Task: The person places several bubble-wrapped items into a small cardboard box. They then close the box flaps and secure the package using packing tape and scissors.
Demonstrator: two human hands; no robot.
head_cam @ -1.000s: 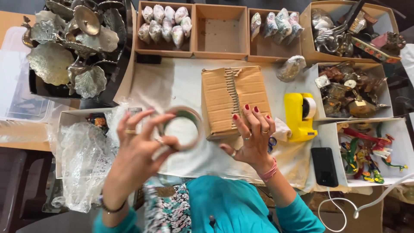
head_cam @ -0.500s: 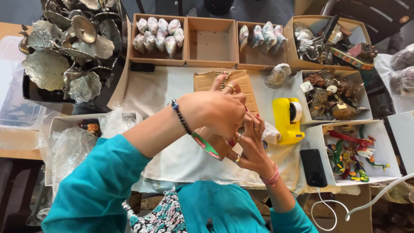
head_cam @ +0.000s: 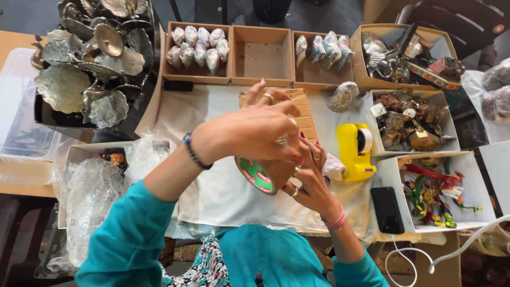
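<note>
My left hand (head_cam: 249, 133) reaches across in front of me, fingers closed on a roll of brown tape (head_cam: 257, 175) with a green and red inner ring. My right hand (head_cam: 311, 183) sits just under and right of the roll, palm up, fingers curled around a small white wrapped bundle (head_cam: 333, 167) that is mostly hidden. The two hands touch above a white cloth (head_cam: 212, 186). A ridged cardboard sheet (head_cam: 305, 109) lies behind them.
A yellow tape dispenser (head_cam: 353, 151) and a black phone (head_cam: 387, 210) lie to the right. Wooden boxes (head_cam: 263, 56) line the back, two holding wrapped pieces. Metal dishes (head_cam: 90, 69) are piled at the far left, bubble wrap (head_cam: 95, 196) at the near left, figurine boxes (head_cam: 435, 194) on the right.
My left hand has carried the tape roll from the left across over my right hand, and the roll has tilted on edge. My right hand has stayed roughly in place.
</note>
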